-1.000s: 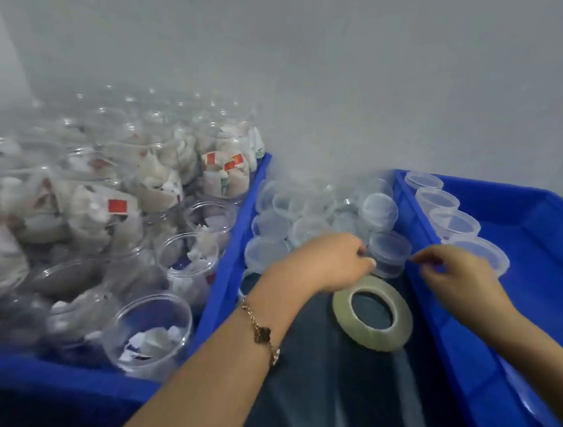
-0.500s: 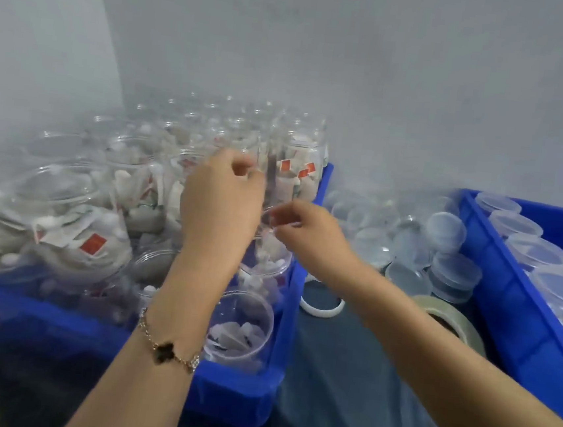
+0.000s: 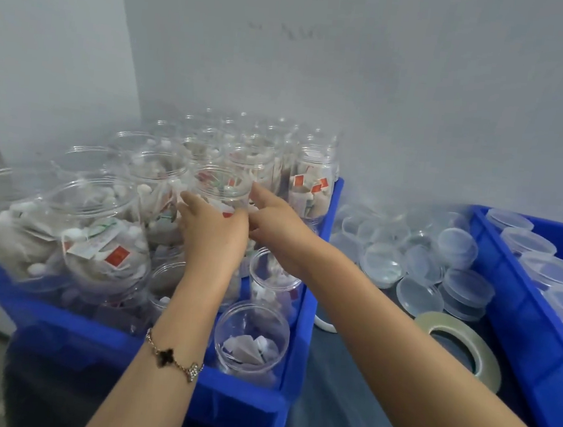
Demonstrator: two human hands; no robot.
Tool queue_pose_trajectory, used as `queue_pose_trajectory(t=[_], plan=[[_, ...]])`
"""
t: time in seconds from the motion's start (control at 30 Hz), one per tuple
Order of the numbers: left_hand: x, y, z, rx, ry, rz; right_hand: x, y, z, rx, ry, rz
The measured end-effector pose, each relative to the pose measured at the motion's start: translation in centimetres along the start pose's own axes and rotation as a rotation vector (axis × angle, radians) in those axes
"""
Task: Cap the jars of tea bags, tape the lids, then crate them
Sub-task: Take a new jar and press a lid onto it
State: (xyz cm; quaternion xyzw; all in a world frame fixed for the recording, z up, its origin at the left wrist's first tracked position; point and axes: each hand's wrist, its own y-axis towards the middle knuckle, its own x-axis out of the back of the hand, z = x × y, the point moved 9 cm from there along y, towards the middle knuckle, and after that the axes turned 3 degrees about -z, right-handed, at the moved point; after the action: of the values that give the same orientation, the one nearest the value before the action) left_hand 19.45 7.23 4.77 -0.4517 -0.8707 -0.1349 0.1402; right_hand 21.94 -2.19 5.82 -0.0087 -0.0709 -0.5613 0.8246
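Gripping one open jar (image 3: 222, 187) by its sides, both hands (image 3: 214, 231) curl round it; light, slick, thin-walled plastic; hold below the rim.

a small packing workroom: blue crates (image 3: 247, 413) crowded with tea-bag jars (image 3: 106, 231), loose lids (image 3: 423, 261), bare grey wall (image 3: 388, 86).

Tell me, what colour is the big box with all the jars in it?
Bright blue. The crate shows best in the head view, the only one here.
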Motion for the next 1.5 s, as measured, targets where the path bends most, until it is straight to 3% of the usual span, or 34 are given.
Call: queue_pose_trajectory(t=[0.17, 0.37, 0.5, 0.63, 0.8, 0.97, 1.17, 1.27, 1.37, 1.43, 1.5], plan=[[-0.1, -2.1, -2.8, -0.107, -0.087, -0.047, 2.4, -1.9, 1.2, 0.034, -0.008, -0.139], [-4.0, -8.3, -7.1, -0.31, -0.242, 0.045, 9.7, -10.5, 3.3, 0.263, -0.108, -0.541], [-10.2, -13.1, -5.1, -0.104, -0.371, 0.313, 13.9, -16.5, -0.7, 0.2, -0.24, -0.861], [-15.4, -17.0, -1.0, 0.034, -0.348, 0.523, 15.8, -19.9, -6.7, 0.086, -0.296, -0.931], [-17.9, -18.6, 2.0, -0.062, -0.064, 0.437, 17.2, -21.5, -12.6, -0.052, -0.2, -0.929], [-19.5, -18.2, 3.0, -0.144, -0.104, 0.382, 17.6, -20.9, -13.2, 0.051, -0.205, -0.905], [-20.9, -17.0, 5.2, -0.158, -0.106, 0.378, 22.6, -19.6, -14.3, -0.054, -0.224, -1.024], [-21.4, -16.4, 6.0, -0.184, -0.069, 0.386, 26.0, -15.6, -13.0, -0.101, -0.547, -0.917], [-21.7, -16.0, 6.2, -0.177, -0.041, 0.379, 27.1, -10.1, -13.4, -0.09, -0.968, -0.552], [-21.9, -16.1, 6.2, -0.189, -0.027, 0.386, 27.2, -7.6, -16.3, -0.236, -1.19, -0.285], [-22.0, -16.1, 6.3, -0.196, -0.024, 0.393, 27.5, -7.0, -20.0, -0.511, -1.258, -0.124]])
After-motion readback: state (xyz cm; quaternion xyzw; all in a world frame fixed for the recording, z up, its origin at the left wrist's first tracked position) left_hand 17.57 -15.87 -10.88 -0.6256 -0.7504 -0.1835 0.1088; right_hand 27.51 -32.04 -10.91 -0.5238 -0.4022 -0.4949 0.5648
